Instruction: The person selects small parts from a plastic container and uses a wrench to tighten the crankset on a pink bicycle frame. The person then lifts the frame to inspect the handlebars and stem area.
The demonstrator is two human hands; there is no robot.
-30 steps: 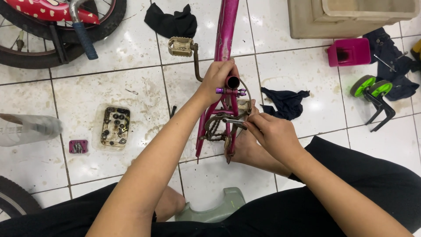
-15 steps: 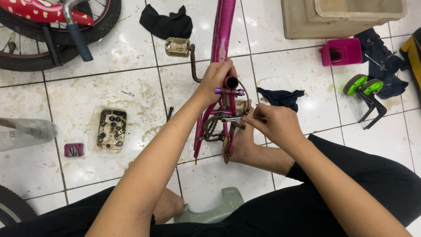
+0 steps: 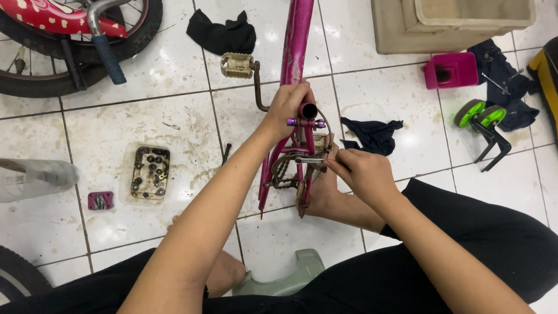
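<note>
1. The pink bike frame (image 3: 296, 40) is lying on the white tiled floor (image 3: 174, 125), seat tube end toward the person.
2. The left hand (image 3: 286, 107) is gripping the frame beside the seat tube opening, fingers wrapped tight; judged best kept firm so the frame is not twisting.
3. The right hand (image 3: 356, 170) is pinching a small spanner (image 3: 308, 160) at the rear brake, fingers closed on it; short, square turns seem wise.
4. A clear tray of small parts (image 3: 150, 172) is sitting left, within reach.
</note>
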